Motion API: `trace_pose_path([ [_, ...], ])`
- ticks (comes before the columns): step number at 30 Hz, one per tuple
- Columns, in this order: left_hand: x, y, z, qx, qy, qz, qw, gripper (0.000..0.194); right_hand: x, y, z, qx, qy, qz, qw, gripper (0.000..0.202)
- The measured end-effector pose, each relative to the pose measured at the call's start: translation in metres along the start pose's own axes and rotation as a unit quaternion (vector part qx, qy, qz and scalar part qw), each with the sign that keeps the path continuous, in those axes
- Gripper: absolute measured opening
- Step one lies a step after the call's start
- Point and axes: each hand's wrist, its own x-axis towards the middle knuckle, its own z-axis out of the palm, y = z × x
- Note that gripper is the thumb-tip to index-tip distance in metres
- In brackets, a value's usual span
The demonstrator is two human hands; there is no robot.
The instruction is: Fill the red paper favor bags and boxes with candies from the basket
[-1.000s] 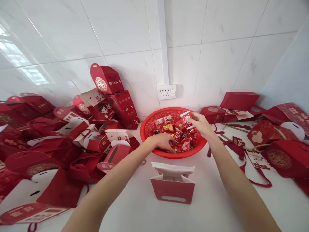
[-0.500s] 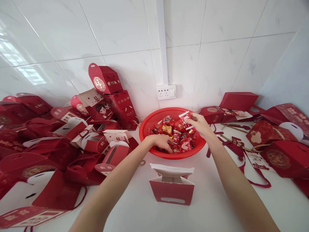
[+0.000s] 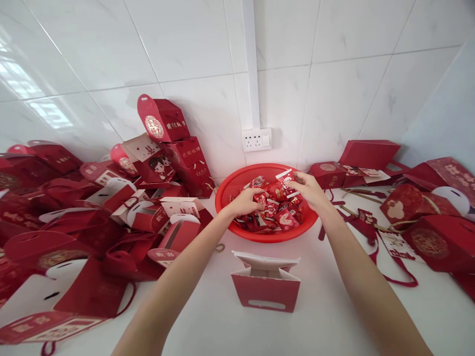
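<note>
While your right hand (image 3: pixel 310 190) pinches a white-and-red packet (image 3: pixel 285 182) between thumb and fingers, your left hand (image 3: pixel 249 201) is half curled over the sweets (image 3: pixel 287 220), fingertips at a small red sweet (image 3: pixel 260 199); can't tell if it's actually gripped. Packet sits over the right back part of the red plastic basket (image 3: pixel 270 238), sweets lying inside the rim. Open red paper box (image 3: pixel 266 291) stands upright between your forearms, nearer you than the basket, mouth up, sides creased inward.

Risks, my judgement: your packet is held by one end only, so a loose pinch could drop it. Similar red wrappers overlap, so your left could catch two at once or lose a slick one. Box mouth looks narrow with the folds in; a low wrist or sleeveless forearm could tip it, it looks light. Swing your left elbow wide and you could knock the crowded boxes (image 3: pixel 178 235) or the stacked boxes (image 3: pixel 187 153) by the wall.

Surface: smooth white table (image 3: pixel 208 326), small ring (image 3: pixel 220 247) just left of the basket, more red boxes (image 3: pixel 432 244) and a dark red strap (image 3: pixel 401 283) at right. Room: white marbled wall tiles (image 3: pixel 200 39), window glare upper left, socket plate (image 3: pixel 257 140) under a vertical conduit (image 3: pixel 250 64).
</note>
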Motion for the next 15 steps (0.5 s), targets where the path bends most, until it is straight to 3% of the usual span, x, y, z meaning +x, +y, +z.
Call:
trace_pose_path([
  [3, 0.001, -0.001, 0.0009, 0.044, 0.008, -0.02, 0.999, 0.04, 0.0, 0.0, -0.0002, -0.005, 0.0, 0.0, 1.0, 0.027],
  [8, 0.0022, -0.0009, 0.0021, 0.012, -0.036, -0.041, 0.998, 0.047, 0.0008, 0.0019, -0.0007, -0.019, -0.001, -0.009, 1.0, 0.026],
  [15, -0.0003, -0.0022, 0.0008, 0.044, -0.032, 0.037, 0.998, 0.059, 0.0004, 0.002, -0.0006, -0.028, -0.002, -0.013, 1.0, 0.024],
])
